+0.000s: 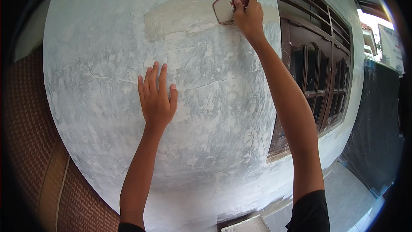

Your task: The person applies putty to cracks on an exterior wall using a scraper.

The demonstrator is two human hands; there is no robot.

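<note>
My right hand [249, 15] is closed round the dark brown handle of a putty scraper [224, 10], high on the wall near the window. The scraper's broad blade is smeared with pale filler and lies against the wall [206, 116]. A cream-coloured strip of damp-looking filler [180, 16] stretches leftward from the blade, with a patch of it also right of my hand. Lower and to the left, my left hand [158, 99] rests on the cracked, patchy grey-white surface, palm toward it and fingers spread, holding nothing.
A brown wooden window [317, 68] with glass panes and slats is set in the wall at right. Woven brown panelling [30, 116] stands at left. At the bottom is a pale tray-like object [246, 224], partly cut off. A dark panel [375, 124] stands at far right.
</note>
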